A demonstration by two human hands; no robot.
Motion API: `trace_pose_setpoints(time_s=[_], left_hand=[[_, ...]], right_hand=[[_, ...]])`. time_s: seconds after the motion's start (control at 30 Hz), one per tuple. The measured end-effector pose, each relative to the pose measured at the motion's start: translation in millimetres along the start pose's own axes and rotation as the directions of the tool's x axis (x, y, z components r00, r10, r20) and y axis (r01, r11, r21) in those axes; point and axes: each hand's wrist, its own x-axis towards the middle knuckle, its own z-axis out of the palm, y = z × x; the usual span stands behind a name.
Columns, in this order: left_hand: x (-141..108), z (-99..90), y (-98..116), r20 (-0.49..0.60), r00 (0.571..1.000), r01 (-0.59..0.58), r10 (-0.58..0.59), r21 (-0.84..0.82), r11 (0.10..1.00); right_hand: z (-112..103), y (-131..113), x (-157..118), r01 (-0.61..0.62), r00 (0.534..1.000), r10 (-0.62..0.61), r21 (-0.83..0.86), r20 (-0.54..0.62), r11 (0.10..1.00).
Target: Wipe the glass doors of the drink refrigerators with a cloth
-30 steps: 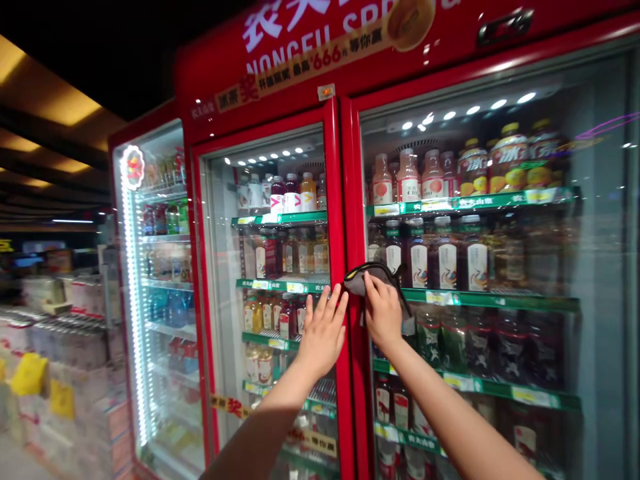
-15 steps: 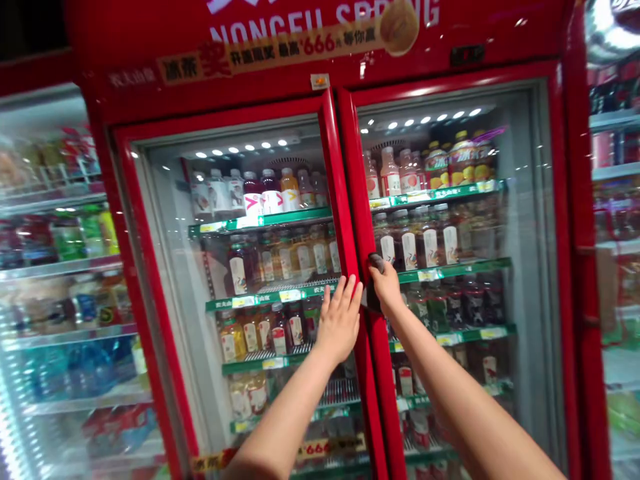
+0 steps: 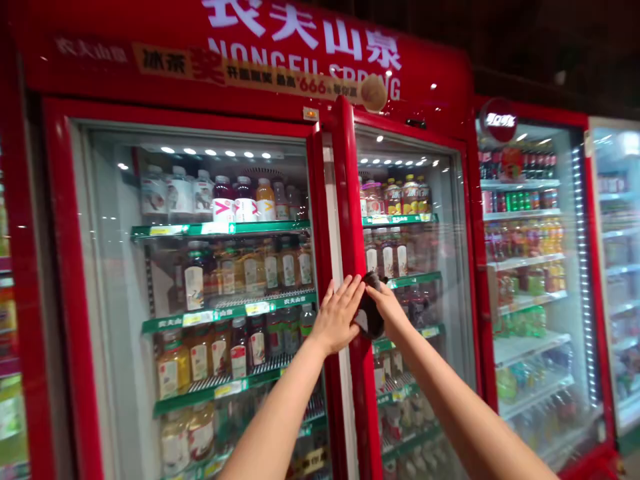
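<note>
- The dark cloth (image 3: 371,317) lies against the free edge of the right door (image 3: 349,200), about midway down what shows of it; whether a handle sits underneath is hidden.
- From the right hand (image 3: 393,312), the cloth lies just to the left, its long axis running up and down along the upright door edge. The right hand is the nearer one, thumb and fingers clamped on it.
- The left hand (image 3: 340,320) is just beside it on the other side, flat, fingers straight and close together, tips over the red door frame and near the cloth. It grips nothing; how firmly it presses, I cannot tell.
- The right door stands ajar, its free edge swung out towards the person. A pale strip (image 3: 335,233) shows between it and the left door (image 3: 321,220), which looks closed.
- Compared with half a second ago, that strip is new: the two doors then sat side by side. The left hand's fingertips now reach closer to the cloth, and the view takes in more of the right.
- Behind the glass, bottles (image 3: 244,200) stand on green-edged shelves; above runs a red header (image 3: 433,60). Another fridge (image 3: 595,207) stands to the right, well apart from the hands.
</note>
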Motion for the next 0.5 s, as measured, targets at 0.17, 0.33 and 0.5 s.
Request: trace_pose_setpoints(time_s=[0.17,0.33,0.5], left_hand=[[22,-19.0,33,-0.064,0.972,-0.227,0.227,0.006,0.974],[65,-30.8,100,-0.287,0.913,-0.288,0.290,0.053,0.956],[113,-49.8,185,-0.421,0.840,-0.379,0.341,-0.006,0.925]], right_hand=[[-62,-59,-58,-0.059,0.998,0.060,-0.038,0.034,0.998],[-127,-131,-99,0.290,0.900,-0.372,-0.325,-0.227,0.900],[-159,-225,-106,0.461,0.476,-0.861,-0.885,0.179,0.071]])
